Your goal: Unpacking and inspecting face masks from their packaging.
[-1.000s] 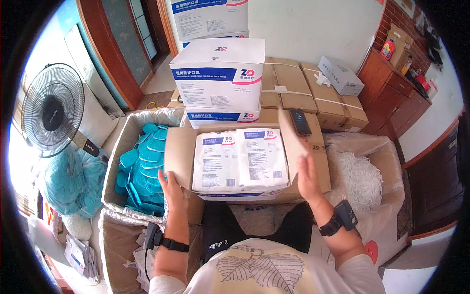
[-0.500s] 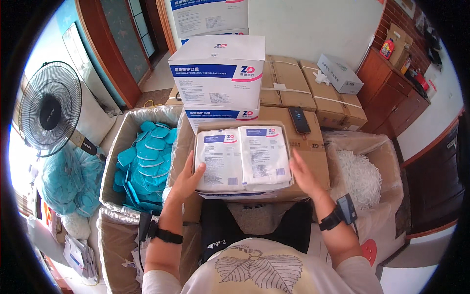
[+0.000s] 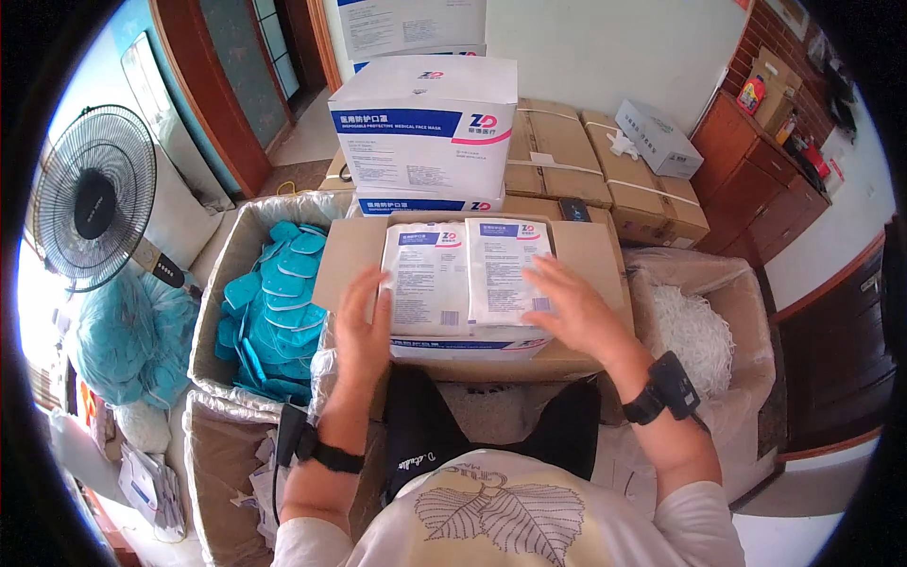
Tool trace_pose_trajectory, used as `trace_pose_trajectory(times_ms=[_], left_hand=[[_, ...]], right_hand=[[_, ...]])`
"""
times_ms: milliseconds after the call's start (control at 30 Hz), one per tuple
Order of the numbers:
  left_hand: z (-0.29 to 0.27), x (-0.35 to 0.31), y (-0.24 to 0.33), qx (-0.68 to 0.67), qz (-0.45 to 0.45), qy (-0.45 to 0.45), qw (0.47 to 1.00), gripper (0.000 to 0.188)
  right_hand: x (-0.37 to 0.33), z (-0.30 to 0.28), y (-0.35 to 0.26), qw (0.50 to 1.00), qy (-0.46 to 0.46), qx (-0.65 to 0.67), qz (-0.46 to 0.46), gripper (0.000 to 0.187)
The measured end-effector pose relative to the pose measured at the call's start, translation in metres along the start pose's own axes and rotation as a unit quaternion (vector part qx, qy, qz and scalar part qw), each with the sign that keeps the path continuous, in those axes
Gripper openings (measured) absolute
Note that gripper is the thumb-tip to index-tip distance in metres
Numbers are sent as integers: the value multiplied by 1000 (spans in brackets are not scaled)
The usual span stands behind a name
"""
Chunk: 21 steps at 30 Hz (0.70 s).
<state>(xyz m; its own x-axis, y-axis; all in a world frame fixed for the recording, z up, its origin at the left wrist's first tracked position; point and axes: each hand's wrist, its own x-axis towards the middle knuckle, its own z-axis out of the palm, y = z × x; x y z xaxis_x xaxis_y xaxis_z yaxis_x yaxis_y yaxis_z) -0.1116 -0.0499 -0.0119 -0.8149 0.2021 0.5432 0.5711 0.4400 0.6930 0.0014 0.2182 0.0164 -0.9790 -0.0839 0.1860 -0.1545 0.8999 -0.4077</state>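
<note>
An open white carton (image 3: 470, 347) with a blue stripe rests on a brown cardboard box in front of me, its side flaps spread outward. Two side-by-side stacks of flat white face-mask packets fill it, a left packet (image 3: 425, 283) and a right packet (image 3: 501, 274) on top. My left hand (image 3: 363, 326) is at the carton's left edge, fingers stretched out, fingertips by the left packet. Over the right edge is my right hand (image 3: 574, 310), fingers apart, their tips close to the right packet. Neither hand grips anything; whether the fingertips touch is unclear.
Closed white mask cartons (image 3: 425, 132) are stacked behind. A lined box of teal pads (image 3: 288, 283) stands left, and one of white straps (image 3: 694, 331) right. A phone (image 3: 574, 210) lies behind the right flap. A fan (image 3: 96, 200) stands far left.
Both hands have left the carton's sides and come up by its top edges, the right one moving inward. The carton's side flaps now spread out, and the right one partly covers the phone.
</note>
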Motion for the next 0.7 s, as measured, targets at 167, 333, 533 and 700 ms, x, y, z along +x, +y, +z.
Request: trace_pose_trajectory(times_ms=[167, 333, 533, 700], left_hand=[[7, -26, 37, 81, 143, -249, 954, 24], [12, -34, 20, 87, 140, -252, 954, 25], [11, -33, 26, 83, 140, -283, 945, 21], [7, -33, 30, 90, 134, -322, 933, 23]], right_hand=[[28, 11, -15, 982, -134, -134, -16, 84], [37, 11, -20, 959, -215, -183, 7, 94], [39, 11, 16, 975, -217, -40, -24, 93], [36, 19, -14, 971, -187, -152, 1, 88]])
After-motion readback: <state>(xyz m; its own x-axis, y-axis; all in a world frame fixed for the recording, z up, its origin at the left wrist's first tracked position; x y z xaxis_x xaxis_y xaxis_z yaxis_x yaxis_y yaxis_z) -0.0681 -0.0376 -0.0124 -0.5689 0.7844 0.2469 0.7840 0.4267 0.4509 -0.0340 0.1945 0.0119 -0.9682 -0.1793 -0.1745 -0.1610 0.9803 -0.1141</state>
